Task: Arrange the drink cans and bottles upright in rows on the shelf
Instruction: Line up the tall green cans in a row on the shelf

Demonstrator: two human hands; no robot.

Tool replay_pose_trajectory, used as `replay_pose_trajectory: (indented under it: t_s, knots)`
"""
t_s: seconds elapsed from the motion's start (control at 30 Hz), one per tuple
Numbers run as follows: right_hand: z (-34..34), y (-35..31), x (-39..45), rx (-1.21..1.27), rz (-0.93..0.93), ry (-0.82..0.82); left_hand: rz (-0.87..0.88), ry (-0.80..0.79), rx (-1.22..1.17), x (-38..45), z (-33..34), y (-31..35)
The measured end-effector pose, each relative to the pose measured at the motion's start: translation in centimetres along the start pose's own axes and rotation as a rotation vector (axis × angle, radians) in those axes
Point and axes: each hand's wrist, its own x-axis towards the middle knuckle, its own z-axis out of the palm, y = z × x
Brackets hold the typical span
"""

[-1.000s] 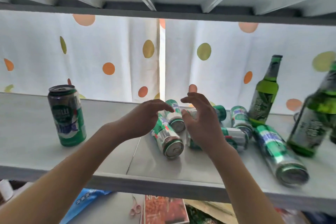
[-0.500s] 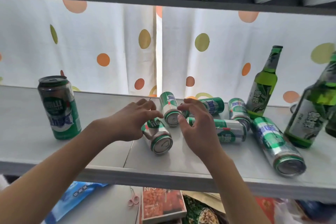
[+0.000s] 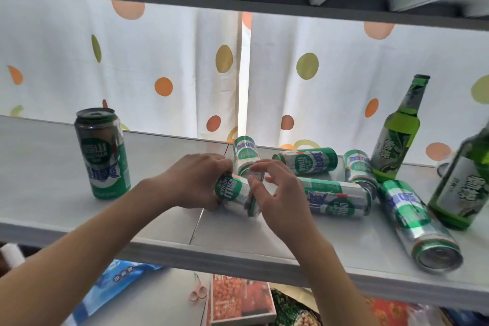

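Six cans lay on their sides across the middle and right of the shelf (image 3: 164,233), while one tall can (image 3: 103,153) stood upright at the left and two green bottles (image 3: 399,130) stood at the right edge of the frame. The step in hand appeared to be the pick-up of the nearest fallen can (image 3: 232,193), which lay at frame centre between both hands. The left hand (image 3: 195,182) was wrapped around its left end, fingers curled over the top, grasping it. The right hand (image 3: 280,193) sat just beside the can's right end with fingers spread and loose; whether it touched the can could not be told. Another fallen can (image 3: 246,153) lay just behind the fingertips. The next move would likely call for tipping the grasped can onto its base and setting it near the upright one to begin a row, without knocking the neighbours rolling.
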Motion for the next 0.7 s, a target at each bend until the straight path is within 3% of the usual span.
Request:
replay_pose_trajectory:
  t_s: [0.23, 0.37, 0.57, 0.7]
  knots:
    - [0.7, -0.9, 0.5, 0.068, 0.085, -0.072, -0.19, 0.15, -0.149, -2.1, 0.7, 0.1]
    - [1.9, -2.4, 1.2, 0.206, 0.067, -0.052, -0.373, 0.32, -0.314, -3.0, -0.2, 0.4]
    - [3.3, -6.0, 3.1, 0.408, 0.029, -0.06, -0.598, 0.45, -0.498, -4.3, -1.5, 1.3]
    - [4.1, -8.2, 4.5, 0.506, -0.016, -0.088, -0.627, 0.494, -0.702, -6.1, -2.4, 0.4]
